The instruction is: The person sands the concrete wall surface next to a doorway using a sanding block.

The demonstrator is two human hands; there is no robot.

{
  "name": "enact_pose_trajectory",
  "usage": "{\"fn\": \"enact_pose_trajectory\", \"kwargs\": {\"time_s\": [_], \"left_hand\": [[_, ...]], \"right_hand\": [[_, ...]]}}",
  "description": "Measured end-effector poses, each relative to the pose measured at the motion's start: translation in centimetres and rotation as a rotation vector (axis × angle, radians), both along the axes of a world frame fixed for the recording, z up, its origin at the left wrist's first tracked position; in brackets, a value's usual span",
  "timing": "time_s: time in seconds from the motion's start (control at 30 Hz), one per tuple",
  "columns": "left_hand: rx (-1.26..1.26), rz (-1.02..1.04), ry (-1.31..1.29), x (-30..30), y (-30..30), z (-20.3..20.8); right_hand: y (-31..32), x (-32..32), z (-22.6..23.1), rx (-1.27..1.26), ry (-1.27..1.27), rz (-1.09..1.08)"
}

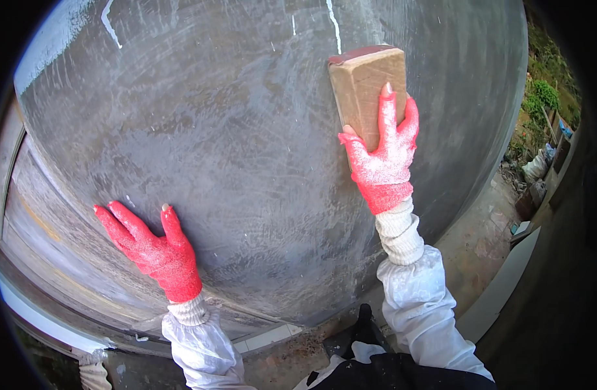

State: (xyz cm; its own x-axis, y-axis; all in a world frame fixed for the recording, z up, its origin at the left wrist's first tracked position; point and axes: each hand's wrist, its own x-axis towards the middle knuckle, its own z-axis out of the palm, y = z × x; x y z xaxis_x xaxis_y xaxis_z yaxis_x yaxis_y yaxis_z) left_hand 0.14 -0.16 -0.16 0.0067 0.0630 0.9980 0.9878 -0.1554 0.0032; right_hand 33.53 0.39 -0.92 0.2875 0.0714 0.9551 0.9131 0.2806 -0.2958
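**Gripping a block (360, 94) in the right hand (387, 159), spreading the left hand (159, 250) against a grey wall (266, 143)**

Clasping the tan block with the right thumb along its left side, one finger stretched over its face and others curled along its right side. Holding it up to the wall, far and right of the left hand, with a reddish-brown layer (360, 54) showing at its far end. Gripping nothing with the left hand: laid near and left on the wall, fingers fanned toward the far left, thumb apart to the right. Cannot tell how hard either hand presses. Wearing red gloves (181, 281), with bare fingertips poking out and white powder thick over the right one. Then, farther out, wearing pale ribbed cuffs (400, 233) and white sleeves (419, 305), with a black boot (365, 318) near, between them. Marked with white streaks (335, 26) beyond the block and a white patch (51, 45) far left. Bordered at far right by green plants (544, 94) and a whitish sack (536, 167).
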Motion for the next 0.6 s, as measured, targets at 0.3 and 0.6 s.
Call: {"fn": "enact_pose_trajectory", "kwargs": {"time_s": [0.3, 0.6], "left_hand": [[0.006, -0.046, 0.009, 0.7, -0.1, 0.0], [-0.015, -0.024, -0.028, 0.4, -0.1, 0.0]], "right_hand": [[-3.8, -3.5, -34.9, -0.369, -0.041, 0.200], [-0.5, 0.1, 0.2, -0.025, -0.074, 0.021]]}}
